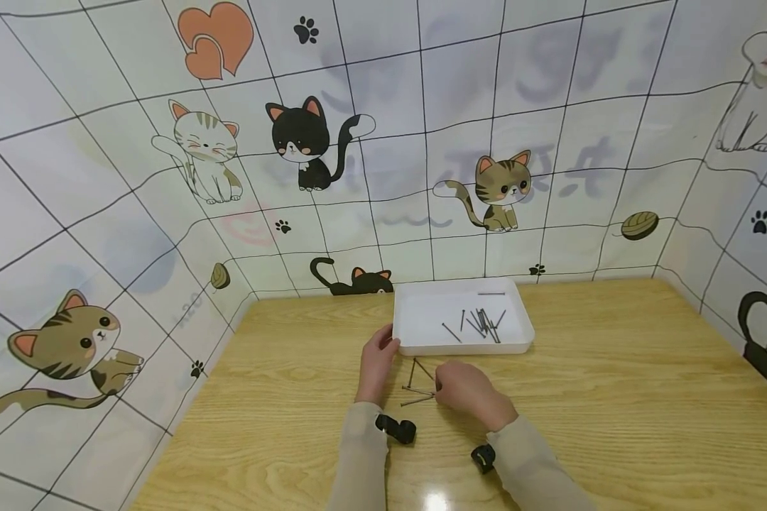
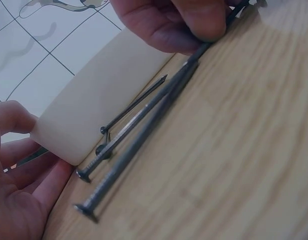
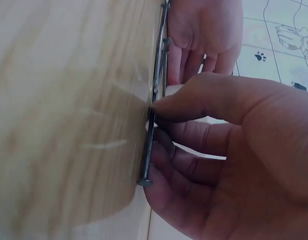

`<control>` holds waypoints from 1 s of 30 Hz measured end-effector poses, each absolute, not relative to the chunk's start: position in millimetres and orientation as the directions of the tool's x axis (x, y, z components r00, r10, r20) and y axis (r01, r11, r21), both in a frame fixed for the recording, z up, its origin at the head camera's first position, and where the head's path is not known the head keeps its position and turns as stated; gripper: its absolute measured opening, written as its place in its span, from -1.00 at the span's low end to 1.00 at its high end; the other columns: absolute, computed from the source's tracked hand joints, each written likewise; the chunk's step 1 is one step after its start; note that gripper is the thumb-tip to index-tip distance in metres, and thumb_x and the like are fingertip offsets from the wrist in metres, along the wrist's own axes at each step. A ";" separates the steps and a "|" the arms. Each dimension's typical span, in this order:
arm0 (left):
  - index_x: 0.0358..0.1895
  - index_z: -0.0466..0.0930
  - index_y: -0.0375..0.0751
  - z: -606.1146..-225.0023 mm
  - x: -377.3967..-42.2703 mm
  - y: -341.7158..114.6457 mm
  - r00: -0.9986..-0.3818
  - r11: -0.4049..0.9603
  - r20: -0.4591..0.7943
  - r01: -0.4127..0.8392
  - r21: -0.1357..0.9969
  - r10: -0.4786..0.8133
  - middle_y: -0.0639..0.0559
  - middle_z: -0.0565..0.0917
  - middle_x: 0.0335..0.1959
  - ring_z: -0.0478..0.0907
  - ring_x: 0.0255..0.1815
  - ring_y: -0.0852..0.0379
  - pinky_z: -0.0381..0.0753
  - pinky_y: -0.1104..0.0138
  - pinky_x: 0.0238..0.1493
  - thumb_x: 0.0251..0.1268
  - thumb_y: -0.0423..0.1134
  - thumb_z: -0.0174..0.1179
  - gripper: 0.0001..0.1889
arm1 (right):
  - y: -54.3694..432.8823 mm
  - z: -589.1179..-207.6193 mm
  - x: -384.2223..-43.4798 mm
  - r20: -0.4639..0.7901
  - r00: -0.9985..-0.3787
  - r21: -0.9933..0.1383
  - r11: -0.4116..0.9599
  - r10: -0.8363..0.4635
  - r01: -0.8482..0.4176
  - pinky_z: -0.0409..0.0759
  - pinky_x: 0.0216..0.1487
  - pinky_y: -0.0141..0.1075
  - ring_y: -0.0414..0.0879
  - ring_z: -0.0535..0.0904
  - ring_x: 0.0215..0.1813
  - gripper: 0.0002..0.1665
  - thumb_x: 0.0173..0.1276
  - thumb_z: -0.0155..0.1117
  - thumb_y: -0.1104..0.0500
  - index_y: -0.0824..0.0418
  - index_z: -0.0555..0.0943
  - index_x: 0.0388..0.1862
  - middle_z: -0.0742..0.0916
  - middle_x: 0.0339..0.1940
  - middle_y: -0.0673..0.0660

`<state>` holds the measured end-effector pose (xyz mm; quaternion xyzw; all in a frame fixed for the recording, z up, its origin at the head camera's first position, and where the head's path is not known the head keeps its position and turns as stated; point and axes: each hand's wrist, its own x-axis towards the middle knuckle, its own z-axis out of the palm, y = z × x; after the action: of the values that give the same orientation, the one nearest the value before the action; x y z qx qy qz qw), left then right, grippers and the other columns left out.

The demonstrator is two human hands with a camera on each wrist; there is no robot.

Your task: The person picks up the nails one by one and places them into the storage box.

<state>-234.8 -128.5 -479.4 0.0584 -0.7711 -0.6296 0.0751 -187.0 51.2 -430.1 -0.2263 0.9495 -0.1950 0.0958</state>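
Note:
A white tray (image 1: 460,349) stands at the back of the table, with several dark nails (image 1: 483,323) lying loose in it. At its near left corner, my left hand (image 1: 377,365) holds the tray, thumb at the front and fingers along the side. Just in front of the tray, my right hand (image 1: 469,392) is low over the table with fingers curled. Its thumb and fingertips pinch a nail (image 3: 147,150), whose flat head shows below the fingers. Several more nails (image 2: 131,150) lie on the wood between the hands, some crossing each other.
The table (image 1: 613,383) has a light wood-grain top. White walls (image 1: 390,163) with black grid lines and cartoon cats enclose it at the back and sides. A black wrist camera (image 1: 396,429) is strapped over the left sleeve; another camera (image 1: 483,458) is on the right.

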 end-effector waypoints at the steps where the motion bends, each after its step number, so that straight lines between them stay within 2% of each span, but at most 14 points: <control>1: 0.19 0.39 -0.09 -479.5 -234.9 -128.5 -0.982 0.201 0.040 0.002 0.980 -0.186 0.03 0.47 0.10 0.38 0.10 0.09 0.32 0.15 0.10 0.25 -0.19 0.05 -0.58 | 51.9 -430.1 -187.3 -0.093 -0.878 -0.413 0.820 -0.470 -0.396 0.20 -0.62 -0.31 -0.17 0.23 -0.66 -0.77 -0.03 0.21 0.29 0.10 0.40 -0.75 0.42 -0.75 -0.05; 10: 0.19 0.39 -0.09 -479.4 -237.0 -128.1 -0.982 0.185 0.035 0.000 0.983 -0.184 0.00 0.47 0.11 0.39 0.09 0.10 0.32 0.16 0.09 0.24 -0.20 0.05 -0.58 | 54.2 -427.0 -186.1 -0.098 -0.867 -0.430 0.807 -0.488 -0.405 -0.01 -0.64 -0.32 -0.18 -0.05 -0.69 -0.53 0.03 0.16 0.33 0.03 0.19 -0.89 0.13 -0.85 -0.08; 15: 0.18 0.40 -0.08 -480.2 -239.0 -128.6 -0.982 0.195 0.047 0.010 0.981 -0.182 0.02 0.48 0.09 0.40 0.07 0.11 0.33 0.17 0.08 0.24 -0.20 0.04 -0.59 | 56.4 -426.4 -186.4 -0.104 -0.871 -0.461 0.799 -0.481 -0.386 -0.02 -0.65 -0.33 -0.18 -0.07 -0.70 -0.52 0.06 0.16 0.33 0.04 0.19 -0.88 0.12 -0.86 -0.08; 17: 0.18 0.40 -0.09 -480.5 -239.0 -128.9 -0.982 0.199 0.052 0.015 0.980 -0.181 0.01 0.48 0.09 0.40 0.07 0.10 0.33 0.17 0.08 0.25 -0.21 0.04 -0.59 | 57.5 -426.8 -187.1 -0.099 -0.870 -0.469 0.794 -0.482 -0.386 0.00 -0.64 -0.33 -0.18 -0.04 -0.70 -0.56 0.05 0.15 0.35 0.05 0.23 -0.86 0.15 -0.85 -0.07; 20: 0.19 0.39 -0.11 -479.9 -237.0 -128.9 -0.983 0.198 0.050 0.014 0.980 -0.179 -0.01 0.48 0.10 0.40 0.08 0.10 0.33 0.17 0.09 0.25 -0.22 0.03 -0.59 | 59.3 -426.8 -187.3 -0.088 -0.868 -0.474 0.787 -0.489 -0.395 0.13 -0.61 -0.33 -0.19 0.12 -0.68 -0.69 0.06 0.18 0.37 0.10 0.39 -0.76 0.33 -0.78 -0.09; 22: 0.19 0.39 -0.12 -479.2 -235.5 -128.8 -0.983 0.196 0.046 0.010 0.981 -0.178 -0.01 0.48 0.10 0.40 0.07 0.10 0.33 0.17 0.09 0.25 -0.23 0.03 -0.59 | 60.1 -426.6 -186.9 -0.078 -0.866 -0.467 0.786 -0.494 -0.406 0.26 -0.56 -0.31 -0.18 0.25 -0.62 -0.81 0.05 0.20 0.38 0.14 0.50 -0.63 0.48 -0.66 -0.07; 24: 0.19 0.40 -0.11 -478.6 -234.4 -128.6 -0.984 0.193 0.039 0.004 0.981 -0.177 -0.01 0.48 0.10 0.40 0.07 0.11 0.33 0.17 0.09 0.25 -0.23 0.04 -0.59 | 60.6 -426.4 -186.1 -0.069 -0.864 -0.464 0.783 -0.498 -0.414 0.35 -0.48 -0.28 -0.17 0.35 -0.54 -0.85 0.04 0.21 0.41 0.17 0.56 -0.50 0.58 -0.51 -0.02; 26: 0.18 0.40 -0.11 -478.5 -234.4 -128.4 -0.984 0.192 0.038 0.004 0.981 -0.175 0.00 0.48 0.09 0.40 0.07 0.11 0.33 0.17 0.09 0.25 -0.23 0.04 -0.59 | 60.6 -425.8 -185.3 -0.062 -0.863 -0.456 0.783 -0.502 -0.423 0.38 -0.46 -0.26 -0.16 0.38 -0.51 -0.82 0.02 0.19 0.45 0.19 0.58 -0.46 0.61 -0.47 0.01; 30: 0.19 0.39 -0.11 -478.3 -234.1 -128.5 -0.984 0.190 0.037 0.004 0.982 -0.175 -0.01 0.48 0.10 0.40 0.07 0.11 0.32 0.17 0.09 0.25 -0.23 0.04 -0.59 | 59.7 -424.3 -183.2 -0.051 -0.864 -0.427 0.793 -0.501 -0.435 0.41 -0.46 -0.24 -0.15 0.41 -0.51 -0.83 0.01 0.21 0.45 0.20 0.57 -0.50 0.59 -0.52 0.00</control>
<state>-234.1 -128.5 -478.3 0.0558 -0.7682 -0.6338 0.0705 -183.2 59.7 -424.3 -0.2478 0.9434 -0.2051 0.0807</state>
